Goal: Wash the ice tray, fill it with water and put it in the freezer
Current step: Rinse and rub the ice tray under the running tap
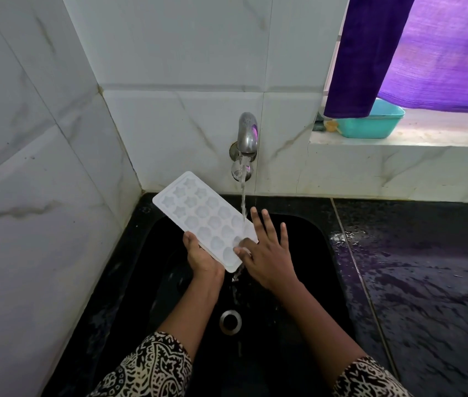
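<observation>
A white ice tray [198,213] with star and round moulds is held tilted over the black sink [307,239]. My left hand [202,257] grips its near end from below. My right hand [264,252] has its fingers spread, and the thumb rubs the tray's near right corner. Water runs from the steel wall tap [247,133] in a thin stream and lands on the tray's right edge beside my right fingers, then drips off the near corner into the sink.
The sink drain [230,321] lies below my forearms. A wet black counter [427,267] extends to the right. On the window ledge stands a teal tub [376,121] under a purple curtain [427,53]. White tiled walls close in the left and back.
</observation>
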The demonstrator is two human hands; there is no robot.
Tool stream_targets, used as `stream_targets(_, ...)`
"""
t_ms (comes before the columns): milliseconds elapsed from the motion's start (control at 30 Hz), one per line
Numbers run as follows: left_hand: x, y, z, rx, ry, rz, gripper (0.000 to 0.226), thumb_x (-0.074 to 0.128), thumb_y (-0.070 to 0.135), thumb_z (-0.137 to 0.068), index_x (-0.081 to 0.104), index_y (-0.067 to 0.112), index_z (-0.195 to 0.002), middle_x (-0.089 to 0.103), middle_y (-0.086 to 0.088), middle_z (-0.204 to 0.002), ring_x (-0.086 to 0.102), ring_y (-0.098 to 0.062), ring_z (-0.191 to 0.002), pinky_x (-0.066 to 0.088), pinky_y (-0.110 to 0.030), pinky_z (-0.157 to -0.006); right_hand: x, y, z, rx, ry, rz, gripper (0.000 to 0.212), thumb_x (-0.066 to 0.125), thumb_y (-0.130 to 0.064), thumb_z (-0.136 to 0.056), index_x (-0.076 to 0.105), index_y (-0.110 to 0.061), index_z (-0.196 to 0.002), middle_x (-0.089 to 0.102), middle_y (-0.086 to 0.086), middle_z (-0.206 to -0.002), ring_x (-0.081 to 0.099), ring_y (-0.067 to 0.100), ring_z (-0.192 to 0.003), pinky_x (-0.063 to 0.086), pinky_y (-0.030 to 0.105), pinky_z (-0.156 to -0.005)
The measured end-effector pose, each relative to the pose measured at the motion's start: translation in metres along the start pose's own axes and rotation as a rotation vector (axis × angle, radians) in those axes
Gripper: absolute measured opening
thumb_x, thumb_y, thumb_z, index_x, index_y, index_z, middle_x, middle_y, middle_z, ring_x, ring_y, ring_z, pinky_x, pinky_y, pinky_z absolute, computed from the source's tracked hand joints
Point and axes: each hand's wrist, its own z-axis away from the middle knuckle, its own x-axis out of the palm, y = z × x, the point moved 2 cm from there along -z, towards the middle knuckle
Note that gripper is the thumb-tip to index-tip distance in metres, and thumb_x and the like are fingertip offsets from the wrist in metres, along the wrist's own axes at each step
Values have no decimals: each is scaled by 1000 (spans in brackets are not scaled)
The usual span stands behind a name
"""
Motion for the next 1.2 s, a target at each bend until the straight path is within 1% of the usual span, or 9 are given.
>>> stream_targets(167,-1,2,-4,6,-8,-6,55,34,56,-98,53,20,-135,62,-11,-130,59,-34,-115,46,-47,-97,6,-7,4,-55,-97,-39,69,11,-69,-86,49,-29,-128,-27,-11,-149,-34,9,-136,-19,46,-111)
stream_targets(267,-2,4,1,28,-6,3,48,30,50,-102,52,21,-133,64,-6,-122,62,-29,-106,50,-40,-84,4,1,1,-12,-90,-23,73,2,-69,-84,57,-33,-117,-23,-9,-151,-33,11,-136,-15,49,-114)
stream_targets(433,-3,0,2,-24,4,25,57,33,55,-99,52,18,-137,61,-12,-130,57,-35,-119,43,-48,-103,9,-11,3,-38,-104,-33,68,9,-66,-86,50,-27,-125,-20,-7,-156,-33,9,-136,-21,43,-109)
stream_targets(633,-2,-4,3,-9,-7,17,54,33,54,-100,51,20,-138,60,-11,-132,58,-34,-117,48,-45,-92,5,-3,2,38,-26,-47,76,5,-71,-83,59,-28,-114,-16,-6,-156,-28,10,-139,-19,43,-110)
stream_targets(800,6,-1,1,-79,-61,43,58,33,58,-98,54,16,-132,61,-12,-129,57,-34,-116,39,-47,-105,8,-2,7,-43,-154,-104,78,8,-73,-83,40,-28,-138,-28,-13,-149,-34,7,-134,-13,47,-113)
stream_targets(900,9,-2,4,-108,-95,59,55,31,58,-98,57,17,-123,63,-12,-122,58,-33,-112,40,-46,-101,1,7,9,22,-45,-262,69,10,-64,-83,61,-28,-114,-13,-19,-151,-25,1,-137,-5,42,-115)
stream_targets(967,12,-5,8,-128,-105,65,53,31,57,-99,59,16,-118,64,-11,-118,59,-32,-107,40,-45,-97,-3,4,9,11,-9,-282,66,13,-63,-85,64,-27,-104,-7,-17,-153,-21,1,-138,-4,38,-114)
stream_targets(1100,20,-9,12,-155,-115,75,56,31,55,-100,55,12,-127,63,-14,-119,60,-32,-102,41,-45,-95,-2,-2,8,-76,-104,-186,68,8,-61,-87,64,-28,-106,-17,-18,-149,-29,1,-135,-8,43,-115)
stream_targets(1200,23,-10,14,-181,-132,76,59,30,57,-99,53,13,-129,62,-14,-118,60,-33,-101,44,-44,-85,0,-3,5,-69,-118,-110,53,17,-55,-94,60,-30,-114,-22,-15,-150,-32,4,-135,-13,43,-114)
